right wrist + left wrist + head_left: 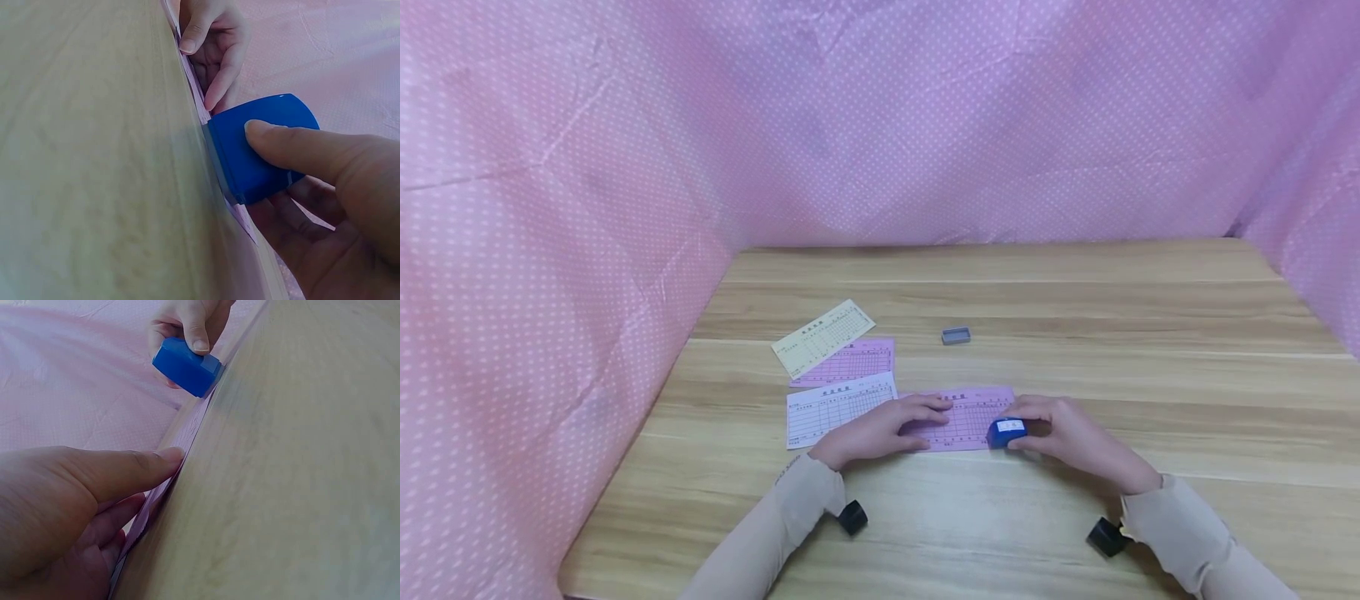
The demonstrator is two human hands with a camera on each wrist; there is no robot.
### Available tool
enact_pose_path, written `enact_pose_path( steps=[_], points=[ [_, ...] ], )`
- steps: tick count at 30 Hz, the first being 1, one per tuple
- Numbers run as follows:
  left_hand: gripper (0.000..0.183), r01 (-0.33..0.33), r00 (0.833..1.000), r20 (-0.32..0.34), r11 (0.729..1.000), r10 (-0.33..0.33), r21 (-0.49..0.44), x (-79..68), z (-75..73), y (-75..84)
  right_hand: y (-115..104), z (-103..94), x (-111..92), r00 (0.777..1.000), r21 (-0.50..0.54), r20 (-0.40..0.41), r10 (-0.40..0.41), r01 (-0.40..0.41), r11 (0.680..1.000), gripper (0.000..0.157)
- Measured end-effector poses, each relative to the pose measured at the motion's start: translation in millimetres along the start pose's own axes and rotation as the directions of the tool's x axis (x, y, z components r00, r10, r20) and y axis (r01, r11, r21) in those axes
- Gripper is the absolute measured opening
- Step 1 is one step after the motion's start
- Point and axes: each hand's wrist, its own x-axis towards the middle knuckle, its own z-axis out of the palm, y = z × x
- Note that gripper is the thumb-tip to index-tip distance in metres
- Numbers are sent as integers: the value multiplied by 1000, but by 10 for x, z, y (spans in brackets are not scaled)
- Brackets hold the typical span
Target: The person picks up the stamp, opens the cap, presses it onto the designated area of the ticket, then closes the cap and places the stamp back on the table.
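My right hand (1067, 433) grips a blue hand stamp (1007, 432) between thumb and fingers. Its base meets the right end of a pink form slip (973, 408), as the right wrist view also shows of the stamp (262, 147). Spread over the left part of that slip, my left hand (887, 425) rests with fingers extended and holds nothing. Under its wrist side lies a white form slip (827, 408), partly covered by the hand. In the left wrist view, the left thumb (140, 469) touches the pink slip's near edge.
Behind the white slip, a yellow form slip (820, 333) overlaps a second pink slip (868, 362). A small grey rectangular cap (956, 336) lies farther back on the wooden table (1112, 317). Pink dotted cloth (925, 125) hangs around the back and sides.
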Motion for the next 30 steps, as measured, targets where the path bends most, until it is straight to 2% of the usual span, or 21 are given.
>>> enact_pose_path(
  steps=[12, 30],
  points=[
    [43, -39, 999, -14, 999, 40, 12, 4, 19, -55, 2, 8, 2, 1000, -1, 12, -2, 2, 1000, 29],
    [43, -34, 999, -14, 999, 35, 12, 8, 15, -47, -14, 7, 9, 1000, 0, 14, 18, -18, 1000, 31]
  ],
)
